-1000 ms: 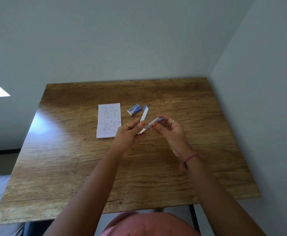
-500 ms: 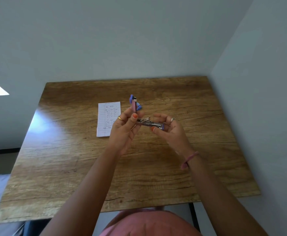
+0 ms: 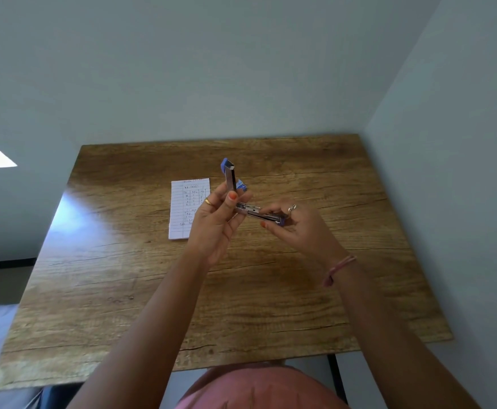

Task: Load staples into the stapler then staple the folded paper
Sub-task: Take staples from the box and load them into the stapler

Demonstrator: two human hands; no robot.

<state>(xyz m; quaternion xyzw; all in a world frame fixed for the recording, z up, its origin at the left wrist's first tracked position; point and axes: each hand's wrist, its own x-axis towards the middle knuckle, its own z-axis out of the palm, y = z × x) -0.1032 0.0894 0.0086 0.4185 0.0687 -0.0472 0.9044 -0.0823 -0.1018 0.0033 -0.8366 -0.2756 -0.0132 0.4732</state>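
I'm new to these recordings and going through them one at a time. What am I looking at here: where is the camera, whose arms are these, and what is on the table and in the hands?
There is no machine here. A camera worn on a person's head looks down at their own two bare arms over a wooden table. Both hands hold one small stapler, swung open: the left hand holds the top arm upright, and the right hand holds the metal base, which lies roughly level. On the table lies a lined paper with handwriting. A small blue thing, perhaps the staple box, shows behind the left hand.
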